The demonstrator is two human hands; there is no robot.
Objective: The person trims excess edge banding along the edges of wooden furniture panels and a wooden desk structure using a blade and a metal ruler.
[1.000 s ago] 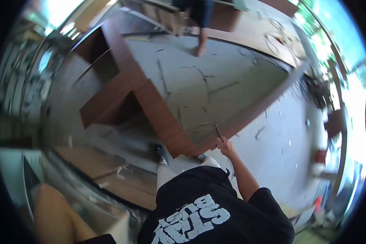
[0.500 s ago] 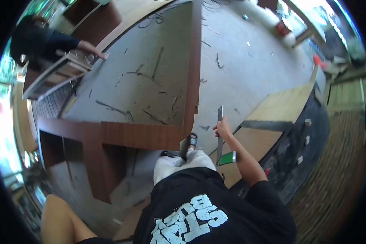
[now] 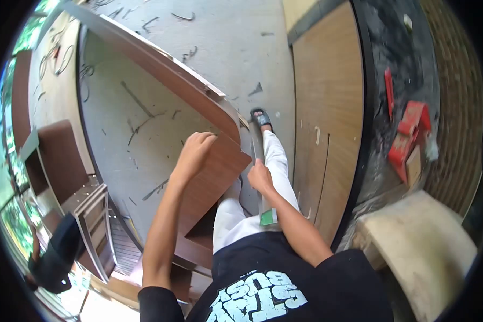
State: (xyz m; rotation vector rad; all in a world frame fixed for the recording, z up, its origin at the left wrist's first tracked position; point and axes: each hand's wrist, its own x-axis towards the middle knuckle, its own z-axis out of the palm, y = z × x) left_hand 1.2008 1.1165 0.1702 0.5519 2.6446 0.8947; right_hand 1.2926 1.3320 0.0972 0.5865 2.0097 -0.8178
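Note:
My right hand [image 3: 260, 177] is closed around the metal blade of a try square, whose green stock [image 3: 268, 217] hangs below the fist, above my white trousers. Past my fingers, the blade points toward the rounded corner of a brown wood-veneer frame [image 3: 220, 155]. Over that same frame, my left hand [image 3: 196, 147] is raised with its fingers curled in. Whatever is between those fingers is hidden; I cannot tell whether the knuckles touch the panel.
A wooden board [image 3: 327, 80] with a black edge lies to my right. Beyond it are a red box [image 3: 410, 137] and a pale padded block [image 3: 418, 231]. Dark scraps litter the grey floor [image 3: 225, 32]. At the lower left, another person [image 3: 59, 257] is beside a slatted wooden frame [image 3: 94, 225].
The view has swung right and I am nearer the frame's corner. My left hand has come up over the brown panel. My right hand still grips the try square, now closer to the corner.

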